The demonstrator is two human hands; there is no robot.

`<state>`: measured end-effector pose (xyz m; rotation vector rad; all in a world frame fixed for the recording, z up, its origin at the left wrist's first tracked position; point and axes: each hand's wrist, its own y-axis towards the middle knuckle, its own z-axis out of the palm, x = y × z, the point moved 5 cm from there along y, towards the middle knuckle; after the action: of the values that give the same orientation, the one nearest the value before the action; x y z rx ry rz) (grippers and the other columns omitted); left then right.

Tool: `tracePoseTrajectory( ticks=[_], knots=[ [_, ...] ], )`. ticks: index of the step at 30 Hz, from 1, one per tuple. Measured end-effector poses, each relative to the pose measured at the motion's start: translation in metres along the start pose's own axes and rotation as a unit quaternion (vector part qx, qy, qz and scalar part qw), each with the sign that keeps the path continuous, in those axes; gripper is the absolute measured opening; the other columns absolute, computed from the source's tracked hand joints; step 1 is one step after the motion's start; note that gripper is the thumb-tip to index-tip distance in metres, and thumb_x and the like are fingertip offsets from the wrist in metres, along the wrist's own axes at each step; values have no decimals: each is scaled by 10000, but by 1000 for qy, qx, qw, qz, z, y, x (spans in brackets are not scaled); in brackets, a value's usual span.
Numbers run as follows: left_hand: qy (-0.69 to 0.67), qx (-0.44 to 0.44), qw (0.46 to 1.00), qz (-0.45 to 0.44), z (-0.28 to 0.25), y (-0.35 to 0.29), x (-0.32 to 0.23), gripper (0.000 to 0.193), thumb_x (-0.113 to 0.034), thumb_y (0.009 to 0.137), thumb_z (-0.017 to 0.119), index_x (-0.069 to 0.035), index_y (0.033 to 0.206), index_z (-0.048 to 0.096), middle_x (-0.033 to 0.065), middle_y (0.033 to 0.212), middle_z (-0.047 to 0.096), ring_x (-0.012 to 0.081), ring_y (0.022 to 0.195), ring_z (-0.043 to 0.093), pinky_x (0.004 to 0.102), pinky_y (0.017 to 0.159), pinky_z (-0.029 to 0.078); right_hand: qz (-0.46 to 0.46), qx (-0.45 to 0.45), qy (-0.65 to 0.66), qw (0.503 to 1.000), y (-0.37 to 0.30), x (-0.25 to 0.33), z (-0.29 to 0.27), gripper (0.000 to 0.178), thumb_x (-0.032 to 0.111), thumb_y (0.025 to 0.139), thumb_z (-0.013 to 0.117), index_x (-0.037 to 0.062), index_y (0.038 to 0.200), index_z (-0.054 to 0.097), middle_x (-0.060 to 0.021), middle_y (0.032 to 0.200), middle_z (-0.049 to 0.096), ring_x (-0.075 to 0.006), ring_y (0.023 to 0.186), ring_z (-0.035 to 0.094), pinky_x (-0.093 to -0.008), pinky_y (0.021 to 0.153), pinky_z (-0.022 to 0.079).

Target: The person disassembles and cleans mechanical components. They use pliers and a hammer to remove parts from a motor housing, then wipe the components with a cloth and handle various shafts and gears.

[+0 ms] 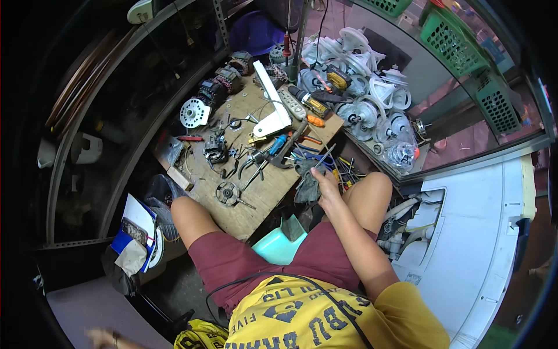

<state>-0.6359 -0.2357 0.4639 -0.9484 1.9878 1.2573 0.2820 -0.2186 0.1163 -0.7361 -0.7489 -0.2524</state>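
My right hand (pixel 326 185) is closed round a dirty grey rag (pixel 306 181) above the right front corner of the wooden workbench (pixel 269 196). A thin metal rod (pixel 326 156) slants up from beside its thumb; its lower end is hidden. My left hand (pixel 100 337) is far off at the lower left edge, blurred, with its fingers unclear. On the bench, closest to the right hand, lie a hammer (pixel 286 158), pliers (pixel 256 163) and a blue-handled tool (pixel 278 143). A small motor (pixel 215 150) and a round metal motor end cover (pixel 228 193) lie further left.
A white bracket-like arm (pixel 272 107) and a yellow-black cordless drill (pixel 311 103) lie toward the back. White plastic parts (pixel 354 75) are heaped at right. A turquoise plastic tray (pixel 276 247) is between my legs. A large white panel (pixel 459 256) stands at right.
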Motion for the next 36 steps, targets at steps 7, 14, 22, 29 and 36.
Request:
tracePoseTrajectory(
  ticks=[7, 14, 22, 29, 36],
  knots=[
    [66, 339, 859, 377, 164, -393, -140, 257, -62, 936, 520, 0, 1161, 626, 179, 1183, 610, 282, 1083, 591, 390, 949, 464, -23, 33, -4, 999, -43, -16, 39, 257, 88, 889, 690, 14, 1119, 603, -64, 1016, 680, -146, 865, 655, -307, 773, 543],
    [-109, 713, 588, 367, 195, -685, -243, 207, -267, 902, 631, -62, 905, 601, 187, 740, 644, 385, 678, 634, 469, 613, 480, -109, 17, -26, 994, -84, -4, 41, 229, 41, 917, 629, -1, 1138, 584, -49, 1028, 661, -115, 913, 620, -278, 840, 499],
    [-76, 726, 579, 364, 188, -704, -236, 231, -258, 940, 571, -46, 871, 629, 187, 755, 652, 391, 696, 633, 484, 611, 480, -120, -23, -31, 992, -75, -3, 37, 497, -4, 918, 591, -29, 1366, 380, -108, 1183, 589, -167, 996, 606, -294, 873, 507],
    [-147, 860, 487, 34, 207, -704, -191, 334, -255, 1021, 489, -20, 791, 552, 33, 625, 472, 138, 567, 427, 305, 556, 378, -142, -54, -26, 988, -30, 41, 41, 646, -3, 893, 634, 1, 1431, 277, -145, 1164, 572, -208, 1005, 610, -337, 827, 544],
    [-180, 890, 353, -224, 190, -675, -201, 371, -350, 1032, 455, -132, 732, 443, -66, 615, 319, 53, 517, 261, 227, 467, 212, -83, 50, 148, 984, 37, 118, -5, 360, 247, 958, 575, 48, 1258, 560, -133, 1182, 635, -291, 1101, 614, -431, 966, 496]
  ],
)
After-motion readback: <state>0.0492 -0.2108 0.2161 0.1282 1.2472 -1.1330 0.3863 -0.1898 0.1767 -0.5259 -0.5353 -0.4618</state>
